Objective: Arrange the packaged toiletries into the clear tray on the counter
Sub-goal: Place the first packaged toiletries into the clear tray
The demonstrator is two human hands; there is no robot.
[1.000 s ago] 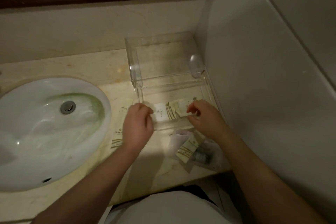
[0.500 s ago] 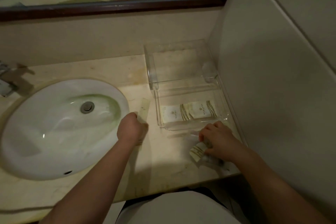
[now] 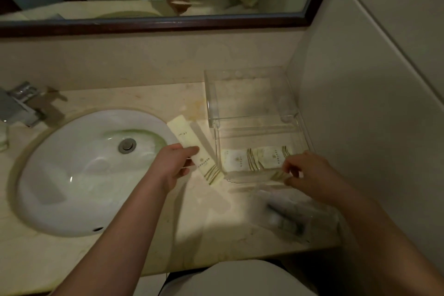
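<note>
Beige marble counter (image 3: 204, 228) with a white oval sink (image 3: 72, 187) sunk into the left half and a chrome faucet (image 3: 21, 103) behind it. Clear tray (image 3: 211, 103) sits on the right, against the wall. A clear-wrapped packet (image 3: 288, 218) lies near the front edge.

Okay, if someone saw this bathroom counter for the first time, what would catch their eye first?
Probably the two hands at the centre: the left hand grips a long cream packet beside the white sink, while the right hand pinches a striped packet at the front wall of the clear tray. Inside that tray, two matching packets lie flat side by side.
</note>
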